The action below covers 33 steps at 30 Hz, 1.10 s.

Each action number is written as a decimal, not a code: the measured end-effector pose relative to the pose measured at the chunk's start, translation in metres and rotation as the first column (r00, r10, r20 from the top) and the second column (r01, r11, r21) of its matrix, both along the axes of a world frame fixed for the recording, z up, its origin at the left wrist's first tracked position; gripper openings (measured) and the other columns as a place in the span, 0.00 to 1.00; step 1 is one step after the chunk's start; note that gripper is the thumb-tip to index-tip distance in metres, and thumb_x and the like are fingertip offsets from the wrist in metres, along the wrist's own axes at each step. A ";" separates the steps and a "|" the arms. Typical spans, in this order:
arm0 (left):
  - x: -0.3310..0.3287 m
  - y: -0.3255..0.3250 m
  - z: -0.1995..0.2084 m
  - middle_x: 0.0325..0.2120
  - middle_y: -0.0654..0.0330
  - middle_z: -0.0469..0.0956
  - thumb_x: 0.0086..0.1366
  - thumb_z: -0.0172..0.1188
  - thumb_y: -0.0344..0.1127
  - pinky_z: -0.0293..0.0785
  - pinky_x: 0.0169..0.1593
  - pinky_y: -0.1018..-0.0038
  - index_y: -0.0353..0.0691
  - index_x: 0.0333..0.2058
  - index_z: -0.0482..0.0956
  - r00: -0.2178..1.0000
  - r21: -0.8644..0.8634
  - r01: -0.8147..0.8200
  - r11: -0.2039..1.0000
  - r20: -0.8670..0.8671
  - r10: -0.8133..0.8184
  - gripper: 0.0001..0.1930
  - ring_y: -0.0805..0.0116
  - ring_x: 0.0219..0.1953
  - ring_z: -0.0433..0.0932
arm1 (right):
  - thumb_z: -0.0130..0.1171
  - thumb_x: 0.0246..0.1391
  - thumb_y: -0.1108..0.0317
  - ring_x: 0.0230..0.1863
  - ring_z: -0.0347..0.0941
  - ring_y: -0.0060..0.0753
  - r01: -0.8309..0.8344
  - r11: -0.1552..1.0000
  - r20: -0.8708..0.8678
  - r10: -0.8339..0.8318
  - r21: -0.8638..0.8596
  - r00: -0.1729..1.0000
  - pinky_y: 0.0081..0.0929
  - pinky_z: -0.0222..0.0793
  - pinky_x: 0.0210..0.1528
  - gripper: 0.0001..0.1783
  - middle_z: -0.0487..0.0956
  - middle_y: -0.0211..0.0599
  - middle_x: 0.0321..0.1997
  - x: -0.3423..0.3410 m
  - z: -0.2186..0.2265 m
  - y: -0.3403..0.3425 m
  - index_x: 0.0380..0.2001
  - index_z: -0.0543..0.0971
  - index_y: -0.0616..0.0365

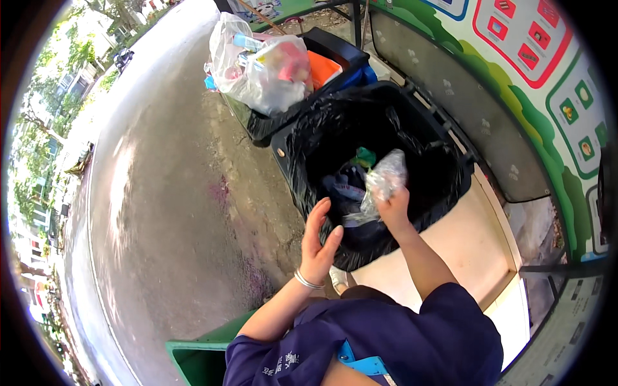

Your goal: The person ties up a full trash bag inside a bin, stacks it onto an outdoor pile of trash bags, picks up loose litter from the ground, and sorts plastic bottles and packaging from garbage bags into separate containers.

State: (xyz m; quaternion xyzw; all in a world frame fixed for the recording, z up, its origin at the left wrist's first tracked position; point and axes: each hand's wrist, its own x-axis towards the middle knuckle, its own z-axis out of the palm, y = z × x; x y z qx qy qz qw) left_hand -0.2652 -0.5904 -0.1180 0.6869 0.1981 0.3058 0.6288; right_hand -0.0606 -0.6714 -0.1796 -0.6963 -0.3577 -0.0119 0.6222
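Observation:
A crumpled clear plastic bag (388, 171) is gripped in my right hand (394, 204), held over the mouth of a black-lined trash bin (302, 145). What the bag contains, if anything, cannot be made out. My left hand (317, 243), with a silver bangle at the wrist, is raised beside the bin's near left rim; its fingers are apart and hold nothing. Down in the bin lie a green scrap (365, 157) and dark and whitish bags (346, 186), partly hidden by the held bag and shadow.
Behind the bin, another bin is heaped with a translucent bag of trash (277, 71). A green bin (193, 357) stands at my lower left. To the right are a pale board (473, 225), a grey panel (463, 109) and an illustrated green wall (534, 71). Pavement (174, 212) stretches left.

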 end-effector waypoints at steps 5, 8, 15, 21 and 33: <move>0.010 0.107 -0.018 0.56 0.59 0.69 0.60 0.63 0.31 0.60 0.61 0.67 0.39 0.59 0.65 0.977 0.090 -0.160 0.983 -0.129 0.170 0.29 0.67 0.60 0.65 | 0.71 0.39 0.63 0.63 0.61 0.49 -0.034 0.293 0.042 0.249 -0.955 0.968 0.51 0.55 0.61 0.46 0.61 0.46 0.65 0.038 -0.045 0.020 0.61 0.61 0.59; 0.031 0.184 0.002 0.60 0.53 0.63 0.52 0.71 0.36 0.56 0.63 0.64 0.36 0.62 0.58 0.958 0.359 -0.214 0.909 -0.107 0.267 0.41 0.62 0.63 0.61 | 0.69 0.41 0.66 0.59 0.65 0.48 0.061 0.533 0.204 0.214 -0.844 0.955 0.46 0.59 0.59 0.39 0.68 0.43 0.59 0.051 -0.048 0.024 0.58 0.66 0.57; 0.161 0.324 0.088 0.65 0.41 0.49 0.38 0.77 0.44 0.49 0.66 0.54 0.39 0.65 0.52 0.904 0.926 -0.248 0.284 0.116 0.411 0.57 0.40 0.66 0.50 | 0.65 0.45 0.64 0.52 0.70 0.47 0.093 0.504 0.138 0.052 -0.859 0.989 0.41 0.64 0.55 0.27 0.75 0.43 0.48 0.046 -0.047 0.019 0.50 0.73 0.57; 0.217 0.492 0.129 0.66 0.38 0.45 0.36 0.76 0.50 0.46 0.67 0.50 0.39 0.66 0.46 0.743 0.965 -0.218 0.144 0.068 0.665 0.62 0.41 0.69 0.45 | 0.61 0.50 0.59 0.45 0.74 0.47 0.278 0.484 0.258 -0.110 -0.830 0.960 0.43 0.67 0.49 0.18 0.78 0.43 0.40 0.062 -0.055 0.019 0.41 0.76 0.58; 0.271 0.685 0.098 0.33 0.60 0.81 0.50 0.72 0.36 0.76 0.43 0.73 0.33 0.48 0.76 0.934 0.495 0.297 0.816 -0.329 -0.141 0.27 0.68 0.34 0.79 | 0.64 0.50 0.65 0.27 0.76 0.42 0.325 0.616 0.089 -0.382 -0.718 0.920 0.34 0.71 0.30 0.12 0.79 0.41 0.27 0.085 -0.054 0.033 0.35 0.77 0.59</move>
